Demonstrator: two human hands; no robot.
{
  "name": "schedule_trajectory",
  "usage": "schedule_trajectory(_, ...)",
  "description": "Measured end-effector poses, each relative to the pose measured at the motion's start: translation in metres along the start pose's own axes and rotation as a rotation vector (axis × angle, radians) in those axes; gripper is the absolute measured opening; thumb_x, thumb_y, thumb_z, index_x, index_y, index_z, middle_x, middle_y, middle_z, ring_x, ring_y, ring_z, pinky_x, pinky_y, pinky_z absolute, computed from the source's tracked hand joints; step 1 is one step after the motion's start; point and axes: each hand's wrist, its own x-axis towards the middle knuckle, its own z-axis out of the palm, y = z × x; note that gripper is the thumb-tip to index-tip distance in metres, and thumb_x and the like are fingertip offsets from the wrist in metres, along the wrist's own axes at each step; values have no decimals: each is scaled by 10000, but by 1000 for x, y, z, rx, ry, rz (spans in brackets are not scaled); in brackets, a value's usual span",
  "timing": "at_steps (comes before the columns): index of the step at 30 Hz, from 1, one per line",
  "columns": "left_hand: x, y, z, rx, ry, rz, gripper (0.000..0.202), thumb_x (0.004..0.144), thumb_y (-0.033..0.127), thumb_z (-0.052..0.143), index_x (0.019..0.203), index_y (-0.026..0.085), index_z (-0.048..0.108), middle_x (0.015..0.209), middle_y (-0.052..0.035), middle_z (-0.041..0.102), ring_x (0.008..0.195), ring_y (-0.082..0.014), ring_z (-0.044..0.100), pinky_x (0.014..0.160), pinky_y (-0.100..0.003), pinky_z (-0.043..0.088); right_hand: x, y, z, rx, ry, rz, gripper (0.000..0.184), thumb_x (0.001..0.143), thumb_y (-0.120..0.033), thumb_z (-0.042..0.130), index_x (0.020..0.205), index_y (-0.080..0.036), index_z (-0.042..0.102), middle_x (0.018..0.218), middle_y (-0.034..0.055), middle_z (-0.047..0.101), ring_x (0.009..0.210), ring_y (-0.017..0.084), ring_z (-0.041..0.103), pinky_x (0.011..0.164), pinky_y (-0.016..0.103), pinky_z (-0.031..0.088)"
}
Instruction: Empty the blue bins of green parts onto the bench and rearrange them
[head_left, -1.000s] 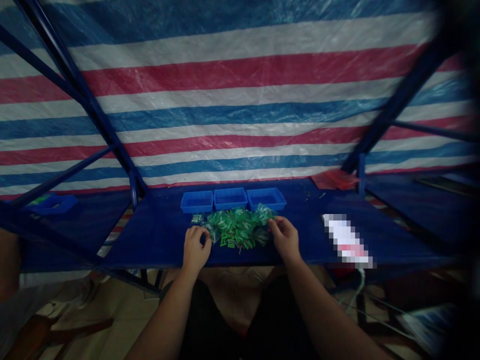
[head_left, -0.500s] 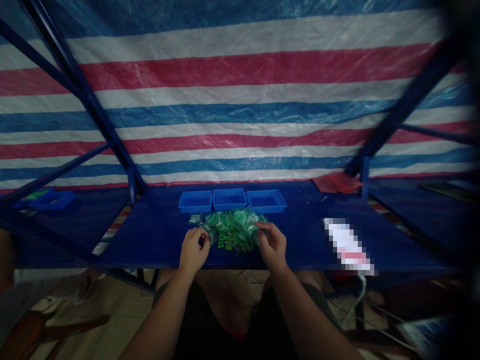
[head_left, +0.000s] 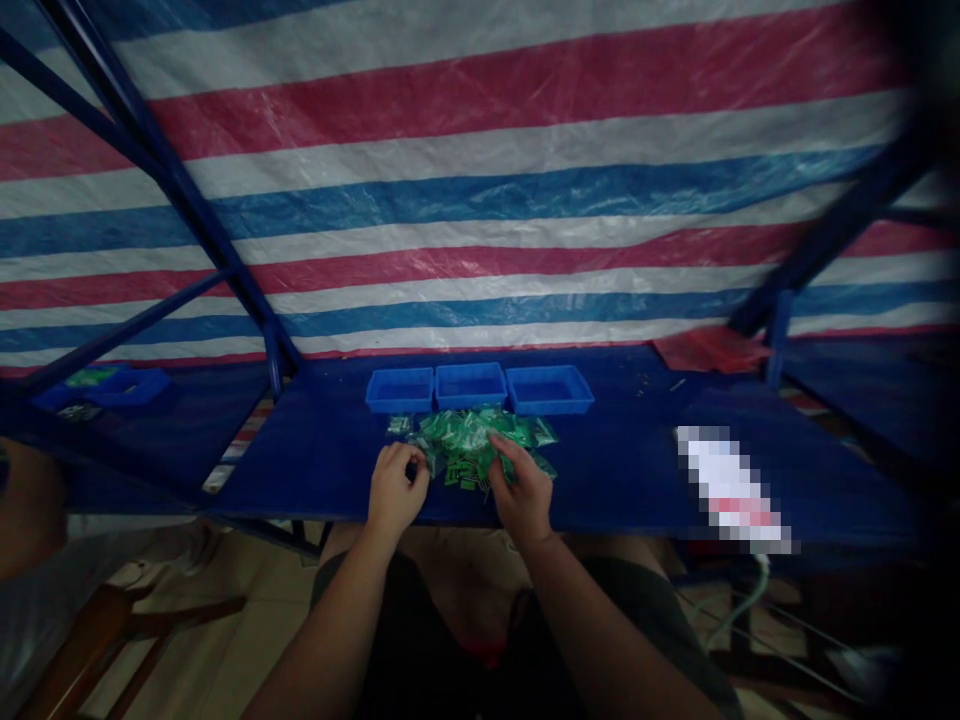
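A pile of small green pieces and clear plastic bags (head_left: 469, 432) lies on the blue table in front of me. At the pile's left edge is my left hand (head_left: 397, 487), its fingers curled in a pinch; whatever they hold, if anything, is hidden. My right hand (head_left: 525, 492) reaches over the right part of the pile, with index finger stretched out and thumb apart, touching or just above the bags. Loose green pieces (head_left: 461, 472) lie between the two hands. A small clear bag with pale contents (head_left: 400, 425) sits at the upper left.
Three blue trays stand in a row behind the pile: left (head_left: 401, 390), middle (head_left: 471, 385), right (head_left: 550, 390). A blurred-out white device (head_left: 727, 485) with a cable lies to the right. Red plastic sheets (head_left: 709, 349) lie at the back right. Another person's arm (head_left: 30, 505) shows at far left.
My right hand has moved left, farther over the pile. My left hand stays pinched at the pile's left edge. The whole view has shifted slightly.
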Motion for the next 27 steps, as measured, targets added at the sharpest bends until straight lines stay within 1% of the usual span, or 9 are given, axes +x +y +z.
schedule_trajectory(4, 0, 0, 1, 18, -4, -1, 156, 807, 78, 583, 815, 233, 599, 817, -15, 613, 854, -221, 572, 808, -351, 449, 0, 5, 1, 208, 105, 312, 134, 871, -341, 682, 901, -210, 675, 818, 41, 725, 748, 190, 697, 679, 313, 571)
schedule_trajectory(6, 0, 0, 1, 24, -8, 10, 155, 809, 79, 583, 814, 233, 600, 814, -16, 611, 847, -221, 572, 807, -351, 449, 0, 6, 2, 298, 147, 442, 295, 880, -417, 677, 708, -208, 557, 575, -34, 569, 513, 118, 538, 488, 243, 441)
schedule_trajectory(9, 1, 0, 2, 24, -12, 22, 149, 813, 86, 585, 812, 235, 601, 815, -17, 613, 847, -222, 575, 807, -352, 449, 2, 2, -1, 370, 172, 530, 445, 945, -485, 573, 624, -224, 407, 494, -71, 402, 441, 83, 370, 423, 233, 296)
schedule_trajectory(12, 0, -1, 3, 17, -10, 15, 153, 813, 87, 584, 825, 238, 607, 823, -19, 618, 856, -224, 578, 801, -350, 452, 10, -3, -13, 299, 206, 443, 419, 981, -473, 508, 650, -221, 454, 549, -46, 447, 495, 106, 411, 474, 258, 339)
schedule_trajectory(15, 0, -2, 4, 14, -11, 3, 155, 817, 85, 581, 819, 239, 606, 824, -21, 620, 854, -225, 578, 792, -351, 453, 29, -5, -37, 24, 348, 191, 325, 968, -394, 537, 695, -218, 548, 676, 4, 532, 667, 163, 518, 637, 320, 447)
schedule_trajectory(18, 1, -2, 3, 13, -14, 2, 157, 816, 80, 584, 804, 236, 597, 819, -18, 617, 855, -223, 575, 804, -357, 452, 63, 0, -63, -263, 502, -10, 275, 963, -330, 528, 718, -224, 592, 738, 45, 560, 896, 233, 555, 859, 425, 464)
schedule_trajectory(21, 1, 0, 2, 10, -18, -2, 162, 816, 73, 578, 805, 234, 592, 821, -15, 614, 860, -220, 570, 805, -355, 450, 103, 10, -79, -417, 546, -123, 233, 921, -341, 575, 721, -223, 555, 809, 49, 565, 922, 233, 565, 869, 429, 477)
schedule_trajectory(23, 2, 1, 1, 9, -14, -6, 163, 812, 70, 577, 806, 233, 590, 820, -15, 613, 859, -219, 567, 801, -353, 449, 122, 18, -84, -500, 419, -99, 228, 884, -361, 608, 720, -217, 541, 849, 52, 577, 872, 217, 576, 832, 404, 488)
schedule_trajectory(27, 1, 1, 1, 2, -11, -10, 162, 816, 74, 573, 813, 234, 596, 826, -17, 620, 859, -219, 571, 801, -354, 452, 122, 34, -89, -702, -88, 87, 235, 777, -423, 702, 736, -215, 601, 797, 55, 621, 762, 225, 585, 730, 374, 471)
